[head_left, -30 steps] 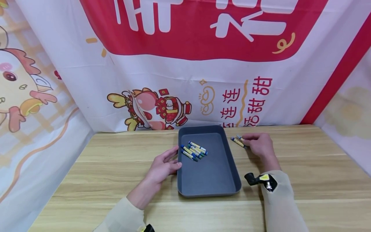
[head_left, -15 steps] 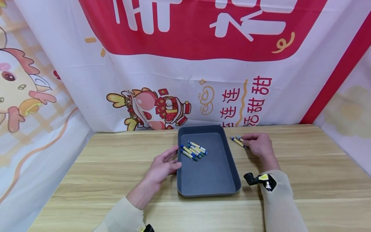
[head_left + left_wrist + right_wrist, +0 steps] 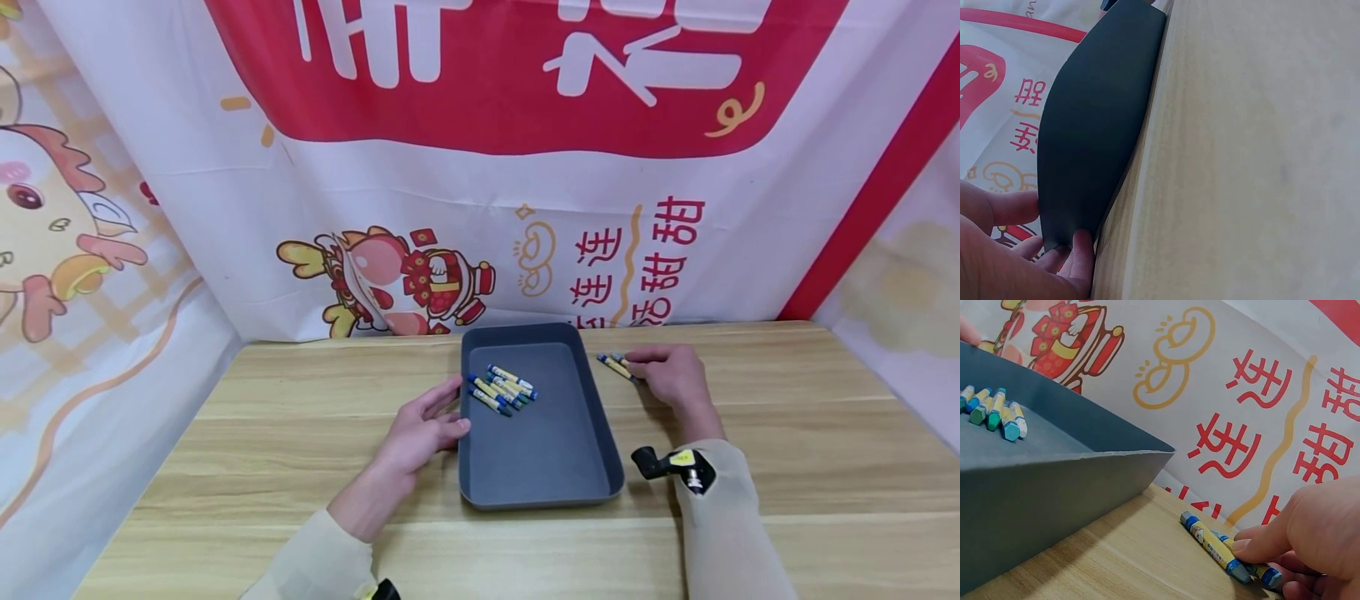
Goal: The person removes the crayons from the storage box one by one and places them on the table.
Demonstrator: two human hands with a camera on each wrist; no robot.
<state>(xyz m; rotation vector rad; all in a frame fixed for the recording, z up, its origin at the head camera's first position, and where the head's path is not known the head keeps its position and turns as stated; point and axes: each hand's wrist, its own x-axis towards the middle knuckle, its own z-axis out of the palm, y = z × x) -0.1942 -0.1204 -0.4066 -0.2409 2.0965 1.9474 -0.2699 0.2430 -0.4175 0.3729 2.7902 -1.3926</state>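
A dark grey rectangular tray [image 3: 551,450] stands on the wooden table. My left hand [image 3: 422,429] is at its left side, fairly straight fingers touching the outer wall, which the left wrist view shows close up. Several yellow-wrapped crayons [image 3: 504,390] with blue and green ends lie in a loose pile in the tray's upper left part. Right of the tray, two crayons lie side by side on the table. My right hand [image 3: 670,375] pinches the farther crayon [image 3: 1266,574] between thumb and fingers, which partly cover it. The nearer crayon [image 3: 1215,547] lies right beside it.
The wooden table [image 3: 315,392] reaches back to a white cloth [image 3: 480,192] printed with red characters and cartoon figures. Similar cloth hangs on both sides. The tray's right wall [image 3: 1054,500] rises between my right hand and the piled crayons.
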